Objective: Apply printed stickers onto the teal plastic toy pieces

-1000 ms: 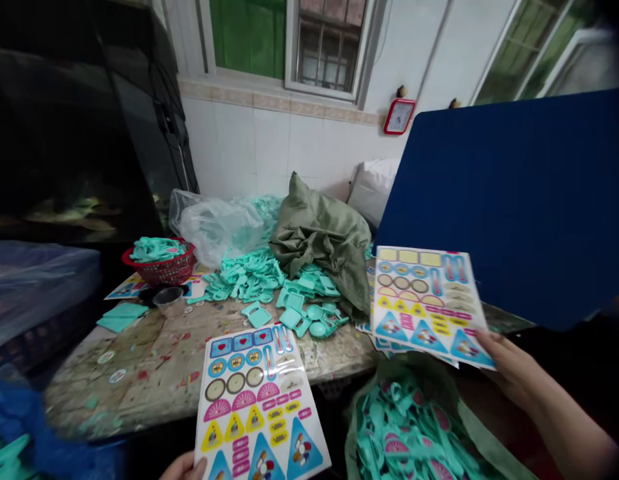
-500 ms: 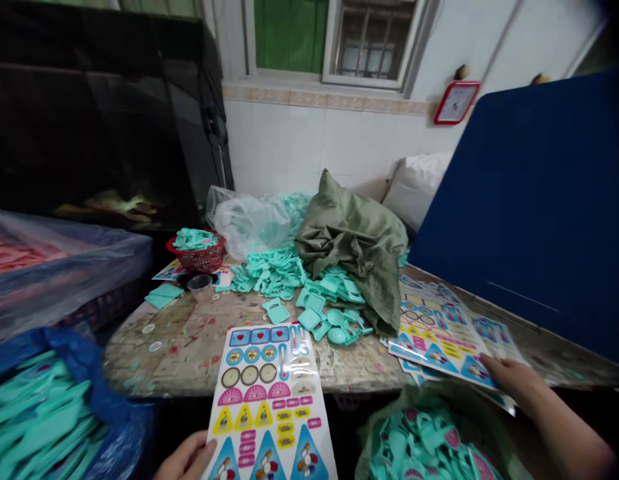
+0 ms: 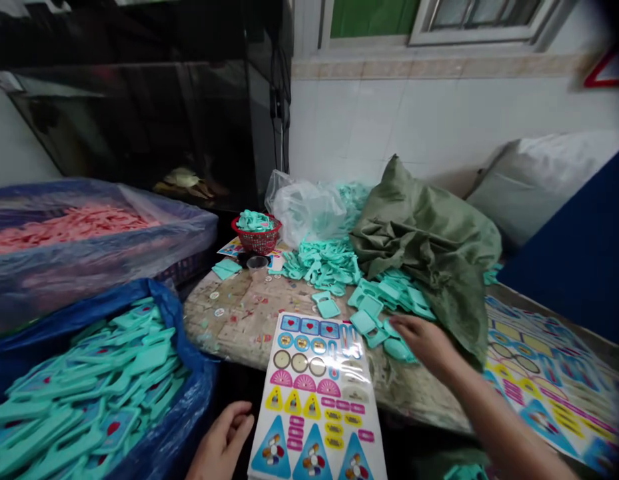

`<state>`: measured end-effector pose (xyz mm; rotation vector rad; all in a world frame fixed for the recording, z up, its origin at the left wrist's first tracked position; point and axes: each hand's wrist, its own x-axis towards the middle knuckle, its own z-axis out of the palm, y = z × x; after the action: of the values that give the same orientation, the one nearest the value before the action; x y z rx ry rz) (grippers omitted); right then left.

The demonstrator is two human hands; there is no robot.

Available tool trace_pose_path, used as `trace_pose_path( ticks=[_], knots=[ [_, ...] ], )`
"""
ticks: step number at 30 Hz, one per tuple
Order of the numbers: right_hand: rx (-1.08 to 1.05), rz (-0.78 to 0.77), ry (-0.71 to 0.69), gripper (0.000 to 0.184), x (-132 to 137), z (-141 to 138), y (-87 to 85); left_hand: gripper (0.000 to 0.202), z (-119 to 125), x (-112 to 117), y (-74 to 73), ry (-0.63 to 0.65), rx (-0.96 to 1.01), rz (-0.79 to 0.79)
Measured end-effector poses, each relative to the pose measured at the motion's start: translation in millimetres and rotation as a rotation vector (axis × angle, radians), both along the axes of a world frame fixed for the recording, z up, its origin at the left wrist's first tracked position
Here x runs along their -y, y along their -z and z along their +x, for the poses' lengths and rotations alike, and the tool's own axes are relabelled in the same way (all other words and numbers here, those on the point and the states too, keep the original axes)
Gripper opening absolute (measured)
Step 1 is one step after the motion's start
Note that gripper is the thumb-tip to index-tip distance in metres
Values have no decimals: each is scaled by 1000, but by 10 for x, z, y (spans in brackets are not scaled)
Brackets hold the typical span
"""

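Over teal plastic pieces (image 3: 374,313) on worn worktable (image 3: 224,320), right hand (image 3: 423,341) hovering, fingers spread, nothing visibly gripped; left hand (image 3: 222,437) open, empty, just beside sticker sheet (image 3: 316,393) at near side. Risk: careless sweep pushing loose pieces off edge. Sheet's near end cut off; contact under right fingertips hard to tell.
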<state>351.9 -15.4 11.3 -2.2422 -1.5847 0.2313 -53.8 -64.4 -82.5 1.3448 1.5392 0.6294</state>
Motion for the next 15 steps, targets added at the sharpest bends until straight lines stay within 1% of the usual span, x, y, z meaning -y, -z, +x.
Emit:
trace_pose_path(
  ticks=[1,3,4,6,8,10,12,15],
  knots=[
    [-6,-34,-55,32,-206,-273,79,49,-16,19,1,0,-14,13],
    [15,-81,-76,43,-523,-738,223,43,-60,59,-1,17,-34,38],
    [31,-105,-62,48,-632,-911,282,40,-88,79,-4,32,-40,45],
    [64,-151,-23,53,-768,-1125,367,34,-156,113,-12,71,-29,44],
    [91,-185,-6,49,-830,-1187,402,31,-226,135,-29,92,-12,31],
    [109,-203,-14,40,-854,-1158,398,28,-275,135,-67,97,14,11],
    [117,-213,-25,32,-865,-1109,376,27,-287,109,-130,109,50,-12],
    [132,-211,-26,29,-897,-1099,353,26,-246,43,-250,138,91,-52]
  ],
)
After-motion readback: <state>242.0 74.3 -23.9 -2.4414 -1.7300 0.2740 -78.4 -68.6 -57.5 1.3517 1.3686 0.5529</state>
